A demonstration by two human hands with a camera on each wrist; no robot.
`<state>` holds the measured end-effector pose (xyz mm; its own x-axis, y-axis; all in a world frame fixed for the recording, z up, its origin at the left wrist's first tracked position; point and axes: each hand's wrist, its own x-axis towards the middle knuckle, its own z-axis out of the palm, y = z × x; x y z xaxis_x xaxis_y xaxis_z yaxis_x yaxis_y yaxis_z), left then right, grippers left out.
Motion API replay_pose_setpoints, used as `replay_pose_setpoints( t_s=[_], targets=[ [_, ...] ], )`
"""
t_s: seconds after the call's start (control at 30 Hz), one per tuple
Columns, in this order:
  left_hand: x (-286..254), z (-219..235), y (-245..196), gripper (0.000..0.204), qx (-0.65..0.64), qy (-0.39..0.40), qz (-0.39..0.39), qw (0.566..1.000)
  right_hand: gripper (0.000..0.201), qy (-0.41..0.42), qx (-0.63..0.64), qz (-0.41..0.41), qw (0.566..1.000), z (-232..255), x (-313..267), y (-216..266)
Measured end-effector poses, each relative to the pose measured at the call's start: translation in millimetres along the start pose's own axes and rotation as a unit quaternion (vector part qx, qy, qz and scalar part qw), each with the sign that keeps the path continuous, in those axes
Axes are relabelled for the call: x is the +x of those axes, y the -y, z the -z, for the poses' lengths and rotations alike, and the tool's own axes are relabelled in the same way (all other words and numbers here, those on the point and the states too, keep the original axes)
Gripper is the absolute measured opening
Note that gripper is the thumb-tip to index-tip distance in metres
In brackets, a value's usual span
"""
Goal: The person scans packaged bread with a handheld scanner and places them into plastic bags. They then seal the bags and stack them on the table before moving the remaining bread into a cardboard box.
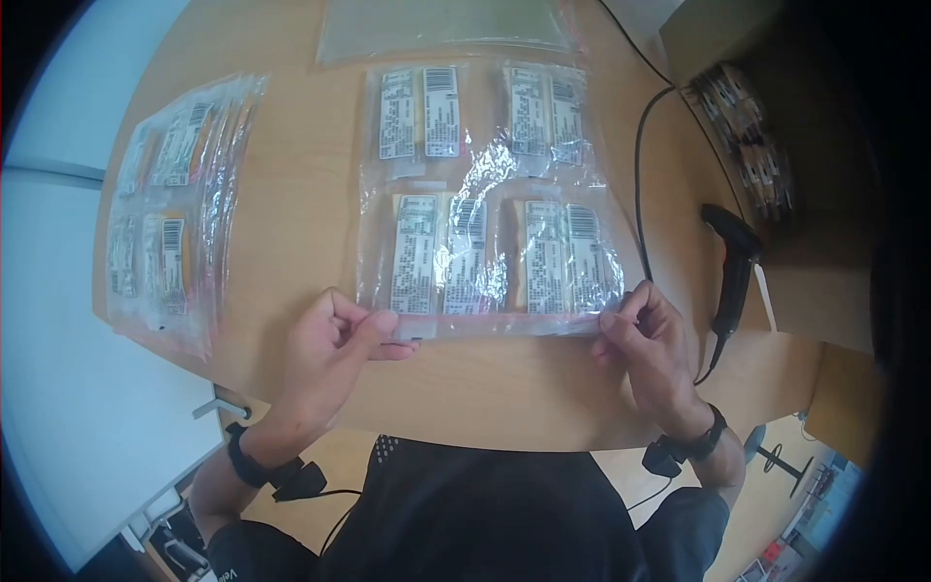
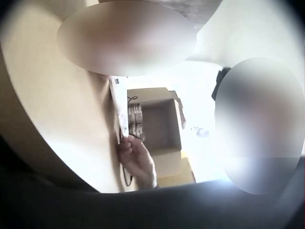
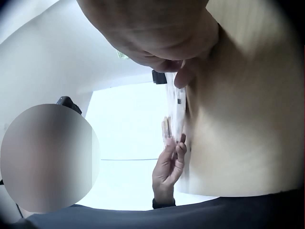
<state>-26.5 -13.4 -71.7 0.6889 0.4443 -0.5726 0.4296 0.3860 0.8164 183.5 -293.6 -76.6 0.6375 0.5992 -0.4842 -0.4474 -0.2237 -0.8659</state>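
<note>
A clear plastic bag (image 1: 485,179) lies on the table with several labelled packets, in pairs, inside it. The left hand (image 1: 339,339) pinches the near left corner of the bag between thumb and fingers. At the near right corner, the right hand (image 1: 650,339) pinches the same edge, which has a pinkish strip (image 1: 504,322). Seen from the left wrist, the right hand (image 2: 138,160) holds the bag's edge (image 2: 120,102). The right wrist view shows the left hand (image 3: 167,167) at the far end of the edge (image 3: 179,107).
Filled clear bags (image 1: 179,213) lie stacked on the table's left side. Flat empty bags (image 1: 446,27) are at the far edge. A black scanner (image 1: 732,272) with a cable lies at the right, beside a cardboard box (image 1: 824,194) holding several packets (image 1: 747,145).
</note>
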Motion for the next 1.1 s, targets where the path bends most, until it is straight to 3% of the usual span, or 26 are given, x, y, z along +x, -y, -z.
replay_pose_setpoints(
  t_s=[0.1,0.23,0.3,0.33,0.37,0.43,0.5,0.53,0.57,0.6,0.63,0.73,0.8,0.83,0.9,0.93,0.97,1.03,1.1],
  targets=[
    [10.2,5.6,1.7,0.02,0.01,-0.002,-0.035,0.999,0.009,-0.018,0.006,0.02,1.0,-11.9,-0.7,11.8],
    [5.6,-4.2,-16.1,0.027,0.026,-0.039,-0.033,0.998,0.015,0.014,0.04,-0.024,0.999,-16.2,-2.3,9.2],
    [-1.6,-20.7,-6.7,0.022,-0.255,-0.05,-0.099,0.96,0.017,0.028,0.072,-0.038,0.996,-14.7,-5.9,10.5],
    [-5.0,-21.6,10.9,0.022,-0.255,-0.045,-0.101,0.961,0.016,0.037,0.091,-0.05,0.994,-18.1,-8.3,12.3],
    [-6.3,-20.3,36.1,0.022,-0.318,0.053,-0.102,0.941,0.015,0.044,0.111,-0.061,0.991,-21.7,-11.0,12.9],
    [-0.1,-29.5,33.1,0.024,-0.377,0.159,-0.106,0.906,0.017,0.047,0.104,-0.053,0.992,-26.0,-14.8,16.4],
    [0.0,-39.9,18.5,0.036,-0.258,0.084,0.029,0.962,0.017,0.119,-0.043,-0.077,0.989,-29.5,-17.5,32.2],
    [0.6,-35.7,14.2,0.036,-0.26,0.085,0.019,0.962,0.018,0.187,-0.302,0.044,0.934,-19.6,-13.3,44.7],
    [-1.9,-27.0,10.7,0.034,-0.242,0.087,0.035,0.966,0.018,0.192,-0.305,0.051,0.932,-17.3,-6.9,58.6],
    [-4.1,-19.7,7.6,0.034,-0.222,0.087,0.052,0.97,0.019,0.119,-0.513,0.227,0.819,-18.5,1.7,72.5],
    [-5.4,-16.5,3.8,0.034,-0.219,0.077,0.043,0.972,0.02,0.032,-0.668,0.386,0.635,-20.6,15.9,83.7],
    [-10.2,-5.0,-4.6,0.039,-0.171,0.01,0.043,0.984,0.024,-0.039,-0.655,0.426,0.622,-36.2,94.8,115.0],
    [-8.4,0.2,-2.5,0.042,-0.147,0.036,0.021,0.988,0.026,-0.049,-0.64,0.453,0.619,-25.6,157.3,107.7],
    [-9.5,1.3,-1.9,0.042,-0.153,0.013,0.01,0.988,0.025,-0.022,-0.664,0.472,0.58,-4.2,193.4,99.0],
    [-6.5,4.7,-3.7,0.041,-0.146,0.018,0.008,0.989,0.025,0.005,-0.682,0.498,0.536,-13.4,215.1,105.8],
    [-2.8,11.2,-4.6,0.04,-0.125,0.012,0.017,0.992,0.024,0.033,-0.631,0.375,0.679,-23.5,207.0,119.3],
    [-2.9,16.2,-7.1,0.04,-0.129,0.004,0.012,0.992,0.025,0.062,-0.558,0.233,0.794,-31.4,201.0,126.0],
    [-7.4,17.8,-21.5,0.039,-0.087,-0.005,0.002,0.996,0.024,0.054,-0.517,0.275,0.809,-28.0,197.6,125.1],
    [-19.1,42.9,-34.9,0.038,-0.081,-0.017,-0.035,0.996,0.025,0.044,-0.482,0.307,0.819,-54.8,198.0,137.0]
  ],
)
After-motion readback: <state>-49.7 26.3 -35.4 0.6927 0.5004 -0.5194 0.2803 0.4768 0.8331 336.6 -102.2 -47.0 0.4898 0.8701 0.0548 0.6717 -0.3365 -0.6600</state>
